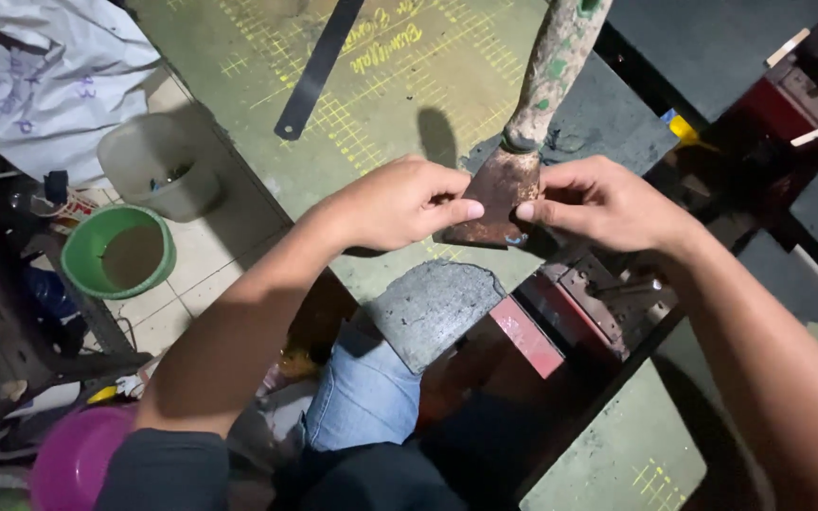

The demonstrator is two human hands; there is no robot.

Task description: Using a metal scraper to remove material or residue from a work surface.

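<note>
While pinched: both hands (504,203) on rusty blade (494,194).

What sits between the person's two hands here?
In the head view, a rusty scraper blade on a paint-flecked handle lies between the left hand and the right hand; both pinch its edges.

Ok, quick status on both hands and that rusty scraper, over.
Left hand and right hand both pinching the rusty scraper blade, one on each side. Handle angled up and away. Blade over the green marked sheet; nothing in the way.
</note>
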